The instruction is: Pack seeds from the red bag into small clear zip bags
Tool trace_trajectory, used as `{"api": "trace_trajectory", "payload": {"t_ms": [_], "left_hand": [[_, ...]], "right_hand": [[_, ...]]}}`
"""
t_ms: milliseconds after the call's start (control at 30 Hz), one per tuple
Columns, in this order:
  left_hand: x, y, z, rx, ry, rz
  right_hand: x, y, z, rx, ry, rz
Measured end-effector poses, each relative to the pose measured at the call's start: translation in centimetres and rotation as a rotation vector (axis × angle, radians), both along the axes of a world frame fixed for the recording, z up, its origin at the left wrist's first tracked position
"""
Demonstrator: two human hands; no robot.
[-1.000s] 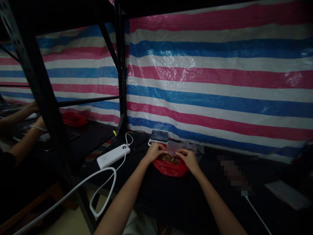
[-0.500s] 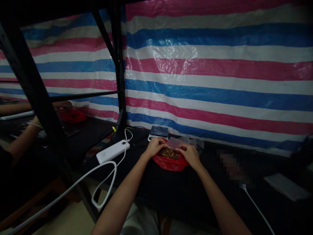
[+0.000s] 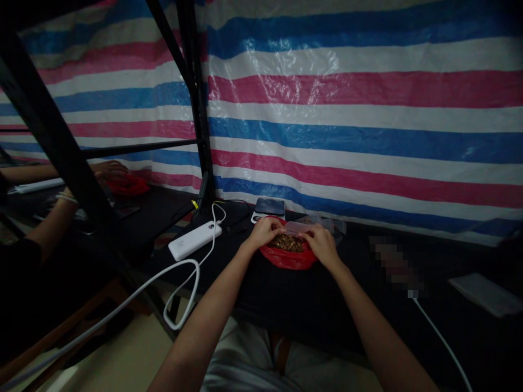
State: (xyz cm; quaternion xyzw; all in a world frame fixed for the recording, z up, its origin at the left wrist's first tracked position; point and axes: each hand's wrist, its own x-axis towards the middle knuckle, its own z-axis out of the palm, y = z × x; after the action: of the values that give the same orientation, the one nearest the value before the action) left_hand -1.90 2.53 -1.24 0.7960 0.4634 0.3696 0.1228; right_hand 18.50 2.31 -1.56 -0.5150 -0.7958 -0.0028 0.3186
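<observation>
A red plastic bag (image 3: pixel 288 260) lies open on the black table, filled with small gold-brown pieces (image 3: pixel 288 243) too small to name for certain. Over its far side is a small clear plastic bag (image 3: pixel 296 227). My left hand (image 3: pixel 266 231) pinches the clear bag at its left edge, fingers closed. On the opposite edge, my right hand (image 3: pixel 322 244) grips the same clear bag between thumb and fingers. Both hands rest close above the red bag's rim.
Behind the bags sits a small scale (image 3: pixel 269 207). More clear bags (image 3: pixel 327 223) lie to its right. A white power bank (image 3: pixel 195 240) with a looping cable is at left. At far left, another person's hand (image 3: pixel 110 169) is beside a red bag (image 3: pixel 128 184) beyond the black post.
My view has tipped down a little, so everything sits higher in the picture. Both hands keep their hold on the clear bag. The other person's hand has shifted slightly over their red bag.
</observation>
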Motion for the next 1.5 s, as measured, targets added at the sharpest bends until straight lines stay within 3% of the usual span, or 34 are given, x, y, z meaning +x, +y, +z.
{"api": "trace_trajectory", "payload": {"t_ms": [467,700,933,1233,1500], "left_hand": [[0.3,-0.3,0.1,-0.029,0.044,-0.063],[0.7,-0.8,0.3,0.051,0.132,-0.074],[1.1,-1.1,0.6,0.005,0.117,-0.079],[1.3,-1.8,1.1,-0.13,-0.011,-0.136],[1.4,-1.8,1.0,-0.017,0.041,-0.1]], "right_hand": [[-0.6,-0.4,0.0,-0.008,0.058,0.048],[-0.7,-0.5,0.1,0.002,-0.02,0.025],[-0.3,-0.4,0.1,0.029,-0.081,0.046],[-0.3,-1.0,0.8,0.1,0.025,0.119],[-0.3,-0.8,0.6,0.05,0.129,0.176]]}}
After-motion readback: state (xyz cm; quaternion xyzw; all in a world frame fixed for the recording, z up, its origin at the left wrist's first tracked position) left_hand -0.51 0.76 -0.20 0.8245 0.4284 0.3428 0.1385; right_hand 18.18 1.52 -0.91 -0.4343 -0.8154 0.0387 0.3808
